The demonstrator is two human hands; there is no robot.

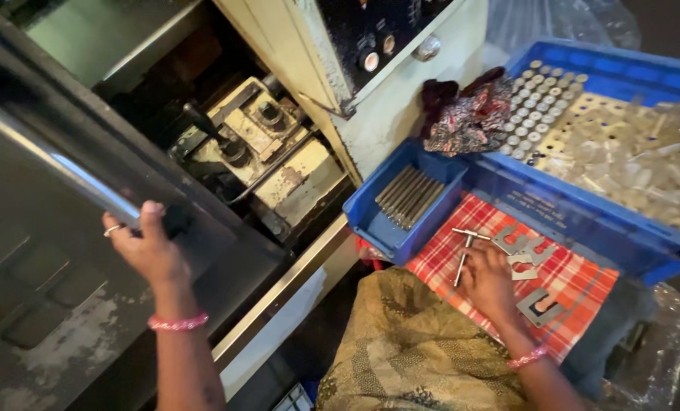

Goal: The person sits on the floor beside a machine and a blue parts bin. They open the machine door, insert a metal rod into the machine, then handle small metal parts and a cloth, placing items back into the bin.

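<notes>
Left hand (148, 247) up on machine door (58, 228), fingers wrapped over silver door handle (66, 171), far left of red checked cloth (507, 278). Right hand (486, 280) resting on the cloth, fingers narrow, closed around lower end of a metal rod (462, 262); second short rod (471, 234) lying crosswise at its top. Flat grey metal plates (524, 250) on the cloth just right of the rod, one more plate (539, 307) nearer the cloth's lower edge. Small blue bin (370, 217) with a row of rods (410, 196) touching the cloth's upper left. Large blue crate (584, 213) of small cylindrical parts (538, 99) behind the cloth. Dark rag (466, 114) draped on crate's left end.
</notes>
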